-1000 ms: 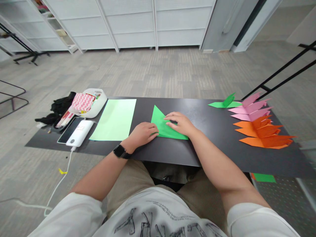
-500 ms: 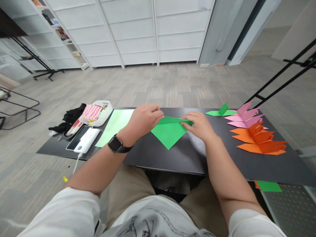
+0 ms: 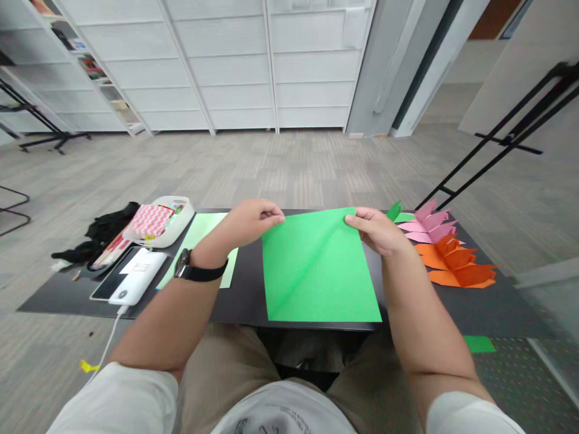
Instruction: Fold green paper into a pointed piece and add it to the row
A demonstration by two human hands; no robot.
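Observation:
A square sheet of green paper (image 3: 319, 271) lies spread in front of me, with a faint diagonal crease running from upper right to lower left. At its top left, my left hand (image 3: 253, 226) has its fingers pinched on the edge; a black watch (image 3: 203, 272) is on that wrist. My right hand (image 3: 377, 229) grips the top right corner, thumb on top and fingers behind the paper. The lower edge of the sheet reaches close to the table's front edge.
Folded pink paper pieces (image 3: 432, 223) and orange ones (image 3: 456, 262) stand right, near a green one (image 3: 395, 211). Light green paper (image 3: 203, 232), a white power bank (image 3: 138, 277), a phone (image 3: 105, 289) and a white basket (image 3: 178, 220) lie left on the black table (image 3: 246, 301).
The green paper was folded into a triangle-like shape with a folded top edge; now it is opened out to a full square. My view has shifted slightly right.

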